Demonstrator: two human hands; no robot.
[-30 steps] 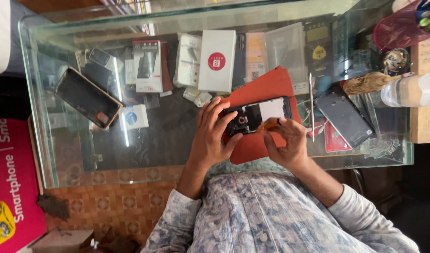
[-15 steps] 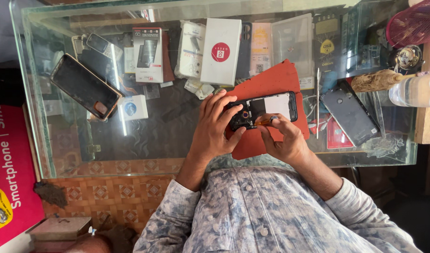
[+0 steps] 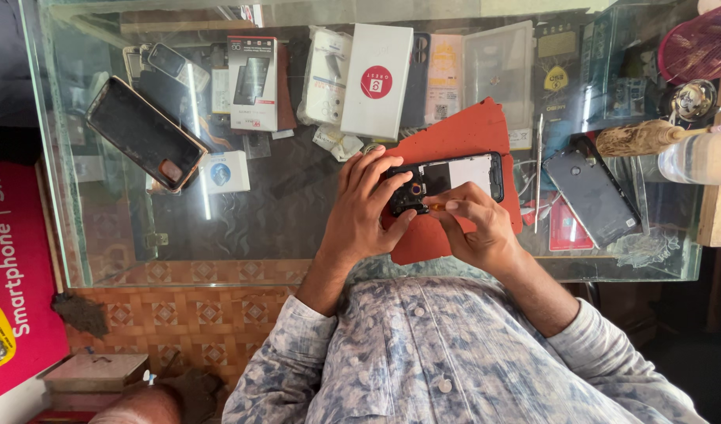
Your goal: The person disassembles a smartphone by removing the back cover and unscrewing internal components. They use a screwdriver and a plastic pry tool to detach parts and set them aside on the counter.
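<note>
Left hand [image 3: 364, 212] grips the end of an opened black smartphone with its back cover off [image 3: 447, 180], fingers curled round its edge. Right hand [image 3: 474, 228] pinches a small orange-tipped tool [image 3: 436, 206] against the phone's inside. Phone lies on a red-orange mat [image 3: 454, 133] near the glass countertop's [image 3: 297, 204] near edge, right of centre. White box with a red dot [image 3: 376, 78] sits toward the far edge; a dark phone [image 3: 144, 133] toward the left edge.

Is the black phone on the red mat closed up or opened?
Opened. The black phone on the red mat has no back cover; inner parts show, with the left hand steadying it.
</note>
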